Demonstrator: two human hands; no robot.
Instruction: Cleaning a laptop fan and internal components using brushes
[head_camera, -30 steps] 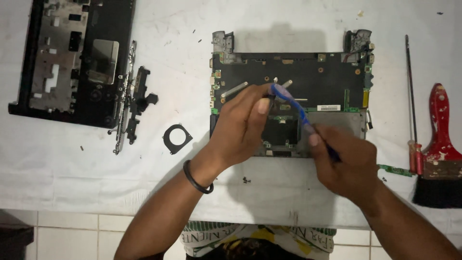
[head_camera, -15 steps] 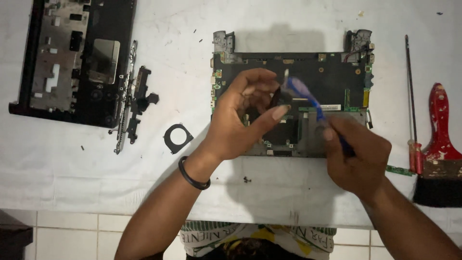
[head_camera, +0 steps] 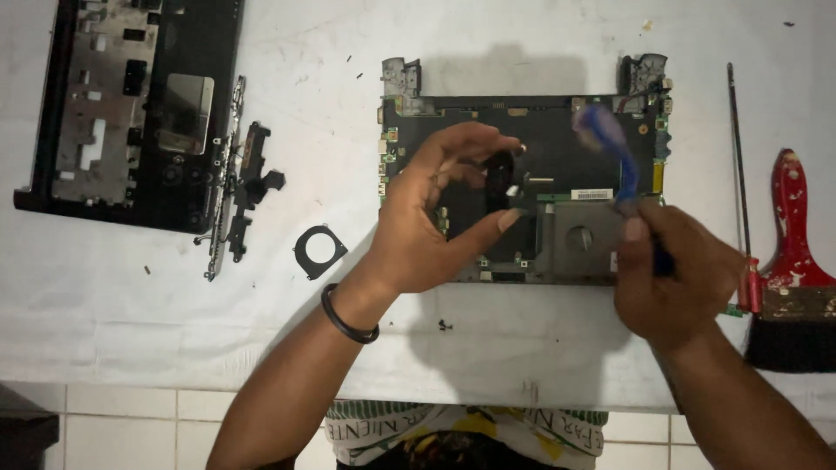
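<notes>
An opened laptop base [head_camera: 540, 122] with a dark circuit board and a grey metal plate [head_camera: 579, 239] lies on the white cloth. Above its middle, my left hand [head_camera: 427, 222] pinches a small black part [head_camera: 498, 178] between thumb and fingers. A black band circles that wrist. At the base's right end, my right hand [head_camera: 675, 278] grips the handle of a blue brush-like tool [head_camera: 610, 139]. The tool's head points up over the board and is blurred.
A black laptop cover [head_camera: 131, 104] lies at the far left, with a metal hinge strip [head_camera: 235, 174] and a black ring-shaped piece [head_camera: 318, 251] beside it. A long screwdriver [head_camera: 738, 174] and a red-handled paintbrush [head_camera: 788, 261] lie at the right. The table edge runs near me, above tiled floor.
My left hand has come up off the board with the small black part between its fingers. My right hand has shifted right and swung the blue tool upright.
</notes>
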